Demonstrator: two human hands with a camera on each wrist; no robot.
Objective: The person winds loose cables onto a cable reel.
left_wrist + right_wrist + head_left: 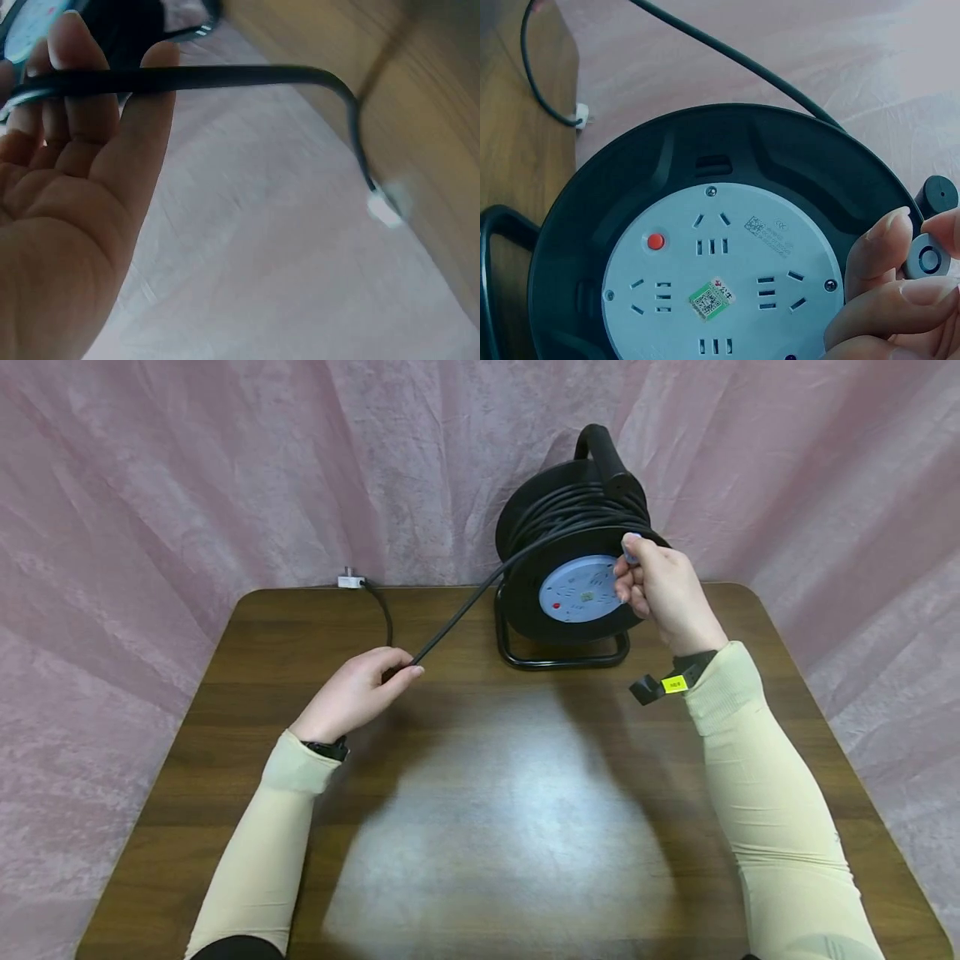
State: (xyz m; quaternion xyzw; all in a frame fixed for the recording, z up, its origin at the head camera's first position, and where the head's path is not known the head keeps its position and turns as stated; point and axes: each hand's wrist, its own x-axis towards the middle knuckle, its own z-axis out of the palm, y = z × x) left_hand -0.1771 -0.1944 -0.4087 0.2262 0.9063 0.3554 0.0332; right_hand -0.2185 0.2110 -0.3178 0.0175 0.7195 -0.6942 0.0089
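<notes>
A black cable reel [525,614] stands on its tube frame at the back of the table, with dark cable wound round its drum. My right hand [663,585] pinches the small grey crank knob [928,257] at the rim of the reel's front disc. With my left hand [367,685] I hold the black cable [467,603] between thumb and fingers, left of the reel. The cable runs straight from there up to the drum. Its other end drops behind the hand and leads to a white plug [350,582] at the back edge.
The disc's pale blue socket panel [727,270] has a red button [655,241] and a sticker. A carry handle [603,458] rises over the reel. The wooden table [495,827] meets a pink curtain [225,468] behind its back edge.
</notes>
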